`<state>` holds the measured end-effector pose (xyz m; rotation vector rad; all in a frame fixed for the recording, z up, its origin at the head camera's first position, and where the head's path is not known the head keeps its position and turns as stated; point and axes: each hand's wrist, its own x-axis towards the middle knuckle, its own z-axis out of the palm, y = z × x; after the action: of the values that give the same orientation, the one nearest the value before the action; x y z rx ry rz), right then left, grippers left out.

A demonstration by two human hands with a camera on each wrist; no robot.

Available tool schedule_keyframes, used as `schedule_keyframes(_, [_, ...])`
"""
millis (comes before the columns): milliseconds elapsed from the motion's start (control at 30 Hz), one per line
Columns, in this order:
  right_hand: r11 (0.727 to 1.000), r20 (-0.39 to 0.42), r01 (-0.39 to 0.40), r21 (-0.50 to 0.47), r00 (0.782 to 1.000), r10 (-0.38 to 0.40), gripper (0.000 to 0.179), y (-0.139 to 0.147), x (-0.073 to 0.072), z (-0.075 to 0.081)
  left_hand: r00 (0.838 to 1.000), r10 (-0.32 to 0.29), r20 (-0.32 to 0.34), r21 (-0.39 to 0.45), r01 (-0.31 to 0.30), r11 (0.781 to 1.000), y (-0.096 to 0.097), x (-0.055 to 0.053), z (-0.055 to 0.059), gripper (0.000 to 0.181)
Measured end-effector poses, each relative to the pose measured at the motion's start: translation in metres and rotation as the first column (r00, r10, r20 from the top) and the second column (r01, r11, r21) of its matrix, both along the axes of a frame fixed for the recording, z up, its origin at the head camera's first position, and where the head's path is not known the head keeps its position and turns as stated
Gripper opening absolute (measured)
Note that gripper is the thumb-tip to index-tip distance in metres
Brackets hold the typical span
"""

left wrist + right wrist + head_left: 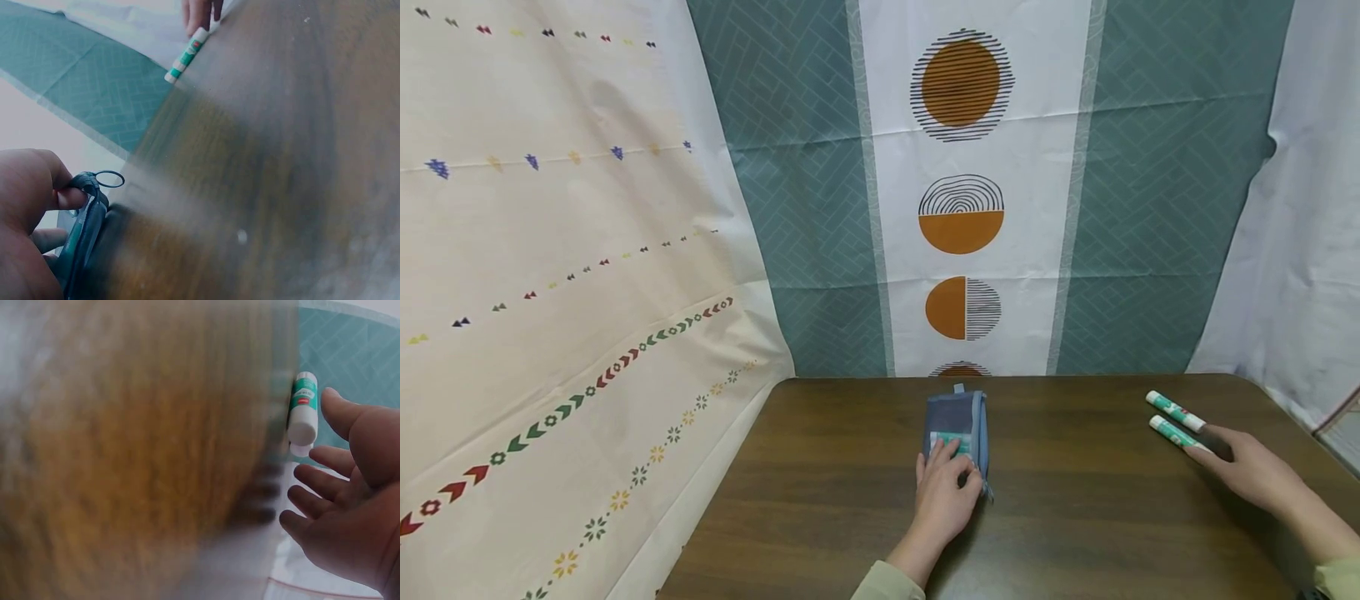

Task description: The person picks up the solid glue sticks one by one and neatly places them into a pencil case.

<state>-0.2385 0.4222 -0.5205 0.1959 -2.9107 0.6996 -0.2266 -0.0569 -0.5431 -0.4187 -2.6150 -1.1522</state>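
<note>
A blue-grey zip pouch [946, 412] lies on the table, a green-and-white patch showing on its front. My left hand [942, 504] is over its near end. In the left wrist view, thumb and finger pinch the edge of the pouch [94, 228] beside a small dark ring [110, 179]. Two white-and-green glue sticks lie side by side at the far right, an upper one [1176, 410] and a lower one [1177, 433]. My right hand [1258, 468] is at their near ends. Its thumb and fingers are spread around the glue stick [304, 405] in the right wrist view, without gripping it.
The brown wooden table [820, 492] reaches back to a teal-and-white patterned cloth [820, 208]. A cream cloth [550, 333] hangs along the left side, and a white cloth [1300, 275] along the right.
</note>
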Motion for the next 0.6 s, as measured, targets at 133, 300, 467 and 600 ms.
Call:
schedule_keyframes(133, [1.000,0.039,0.012,0.007,0.999,-0.013,0.068,0.0054,-0.0012,-0.0030,1.000,0.002,-0.004,0.001,-0.002,1.000,0.0004,-0.0001,0.0002,0.023])
schedule_keyframes(300, [1.000,0.039,0.015,0.009,0.999,-0.016,0.062,0.0042,0.0000,-0.0013,1.000,0.003,-0.008,0.002,-0.003,1.000,0.0003,-0.0008,0.0002,0.022])
schedule_keyframes(467, [1.000,0.034,0.012,0.011,0.999,-0.012,0.056,0.0051,-0.0014,-0.0039,1.000,0.000,-0.007,-0.001,0.000,1.000,0.0001,-0.0012,-0.0014,0.023])
schedule_keyframes(600, [1.000,0.042,0.017,0.008,0.999,-0.018,0.051,0.0047,-0.0009,-0.0043,1.000,-0.004,0.005,0.005,0.004,1.000,-0.0003,-0.0005,-0.0013,0.023])
